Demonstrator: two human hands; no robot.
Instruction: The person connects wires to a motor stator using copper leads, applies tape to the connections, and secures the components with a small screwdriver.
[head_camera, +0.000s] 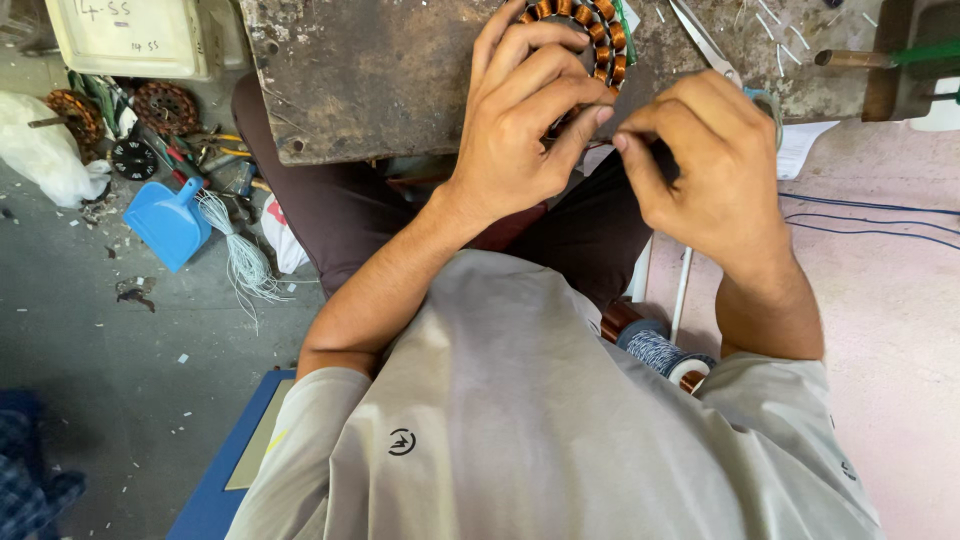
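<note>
A round stator (604, 32) with several copper-wound coils lies on a worn wooden board (380, 70) at the top of the head view. My left hand (525, 115) rests over its lower part, fingers curled around it. My right hand (705, 160) is just to the right, thumb and forefinger pinched together close to my left fingertips; whatever they pinch is too thin to see. A pair of scissors (705, 40) lies on the board beyond my right hand.
A spool of copper wire (655, 350) sits by my right side. On the floor to the left lie a blue dustpan (168, 222), a bundle of white strands (240, 260), other wound stators (165, 105) and a white bag (45, 150). Blue wires (870, 215) run right.
</note>
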